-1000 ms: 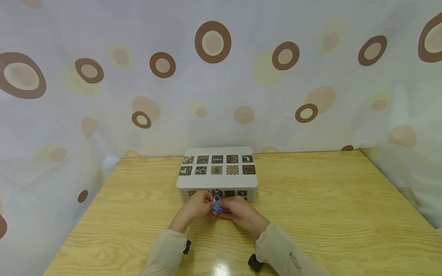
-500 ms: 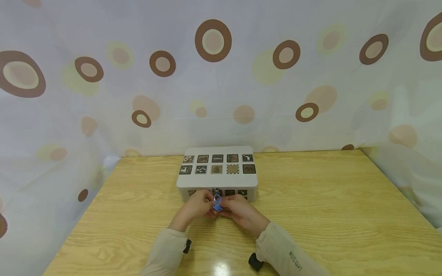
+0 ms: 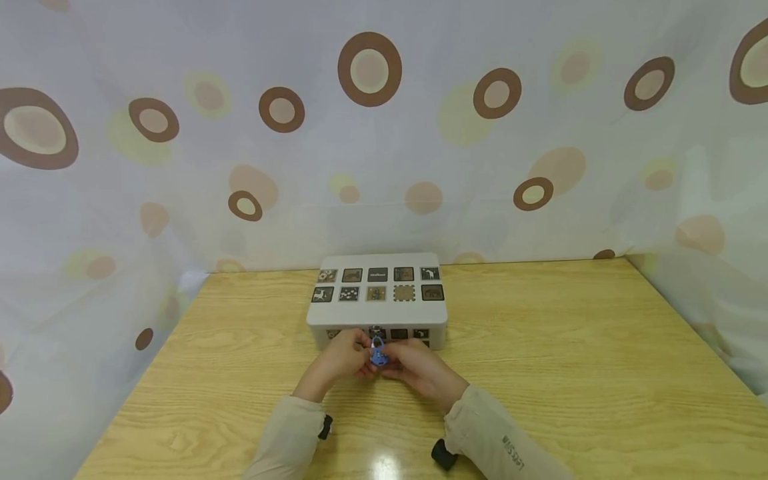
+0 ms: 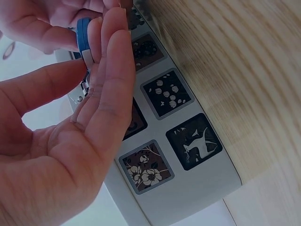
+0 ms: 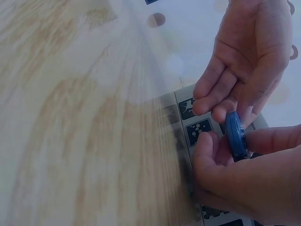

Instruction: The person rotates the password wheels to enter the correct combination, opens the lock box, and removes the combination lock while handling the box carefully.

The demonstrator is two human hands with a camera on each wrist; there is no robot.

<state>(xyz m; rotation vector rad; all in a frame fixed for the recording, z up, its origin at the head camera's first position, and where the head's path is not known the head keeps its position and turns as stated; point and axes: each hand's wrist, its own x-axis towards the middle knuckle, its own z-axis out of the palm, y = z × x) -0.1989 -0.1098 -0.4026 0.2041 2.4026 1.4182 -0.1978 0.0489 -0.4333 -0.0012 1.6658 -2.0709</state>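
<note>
A small blue padlock is held upright in front of a white box, just below the metal clasp. My left hand pinches the padlock from the left, with thumb and fingertips at its edge in the left wrist view. From the other side, my right hand grips it between thumb and curled fingers; the right wrist view shows the padlock edge-on there. Its shackle points up toward the clasp. Whether the shackle passes through the clasp, I cannot tell.
Dark picture squares decorate the lid and front of the box, which sits lid down near the back of the wooden table. A curtain with brown circles hangs behind and at both sides.
Both hands stay in nearly the same place at the front of the box. Between their fingers the padlock has turned slightly, and its shackle shows at a different angle.
</note>
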